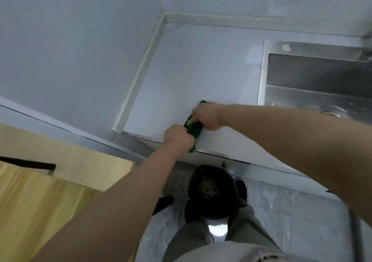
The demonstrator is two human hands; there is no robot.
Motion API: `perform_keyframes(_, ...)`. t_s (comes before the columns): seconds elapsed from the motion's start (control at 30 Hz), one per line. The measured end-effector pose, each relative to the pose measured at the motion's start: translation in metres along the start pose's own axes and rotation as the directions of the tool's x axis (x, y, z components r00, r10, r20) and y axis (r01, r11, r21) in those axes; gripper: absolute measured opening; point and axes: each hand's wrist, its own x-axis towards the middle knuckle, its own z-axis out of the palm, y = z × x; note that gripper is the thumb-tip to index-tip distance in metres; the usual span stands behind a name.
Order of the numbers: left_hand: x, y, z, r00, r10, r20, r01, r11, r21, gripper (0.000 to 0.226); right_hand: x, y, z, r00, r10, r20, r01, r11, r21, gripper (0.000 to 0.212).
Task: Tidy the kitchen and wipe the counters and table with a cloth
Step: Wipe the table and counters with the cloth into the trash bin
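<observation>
The dark green, soft woven cloth [194, 129] lies bunched into a crumpled roll at the front edge of the pale grey, smooth, matte bench [191, 70], its lower end drooping just over the lip. Both grips are closed on it. The left grip [178, 136] has its fingers curled round the lower end of the cloth, right at the bench's edge. The right grip [205, 116] clutches the upper end with bent fingers, its knuckles raised and a corner of green fabric poking out past them. The two grips sit just beside each other, the cloth between them.

A narrow, cream-coloured raised strip [141, 70] borders the bench on its left and far sides, meeting in a square corner against the flat, pale grey wall [70, 40]. To the right, a rectangular brushed stainless-steel sink [261, 74] is set into the bench, with straight walls, a flat rim and a round drain [332, 112] in its wet base.

Below the bench edge, a round black bin [193, 185] with some scraps inside stands on the grey, marbled floor tiles [281, 211]. A yellow wooden panel [40, 201] with visible grain fills the lower left.
</observation>
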Motion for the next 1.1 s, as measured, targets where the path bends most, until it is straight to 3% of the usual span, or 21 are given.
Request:
perform_keyframes(0.2, -0.021, 0.034, 0.045, 0.981, 0.151, 0.121, -0.138, 0.984, -0.109, 0.005, -0.076, 0.007, 0.044, 0.977, 0.209, 0.043, -0.213, 0.963, 0.167, 0.055)
perform_keyframes(0.4, -0.042, 0.046, 0.070, 0.942, 0.293, 0.166, -0.292, 0.956, -0.029, 0.011, -0.126, -0.020, 0.087, 0.889, 0.456, 0.047, -0.435, 0.806, 0.401, 0.056)
perform_keyframes(0.53, -0.052, 0.032, 0.081, 0.923, 0.369, 0.110, -0.367, 0.929, -0.035, 0.020, -0.138, -0.056, 0.112, 0.782, 0.623, 0.017, -0.522, 0.640, 0.563, 0.045)
perform_keyframes(0.73, -0.075, 0.003, 0.109, 0.908, 0.417, -0.043, -0.412, 0.866, -0.285, 0.043, -0.138, -0.104, 0.137, 0.638, 0.769, -0.027, -0.583, 0.507, 0.635, 0.059)
perform_keyframes(0.87, -0.078, -0.008, 0.127, 0.943, 0.330, -0.038, -0.321, 0.878, -0.355, 0.043, -0.143, -0.120, 0.152, 0.637, 0.770, -0.042, -0.562, 0.501, 0.658, 0.055)
perform_keyframes(0.97, -0.077, -0.019, 0.143, 0.958, 0.286, 0.008, -0.270, 0.912, -0.310, 0.047, -0.142, -0.131, 0.168, 0.695, 0.719, -0.010, -0.540, 0.530, 0.654, 0.039)
perform_keyframes(1.1, -0.079, -0.032, 0.153, 0.965, 0.260, -0.024, -0.257, 0.931, -0.258, 0.053, -0.136, -0.159, 0.192, 0.687, 0.726, -0.010, -0.500, 0.483, 0.718, 0.045)
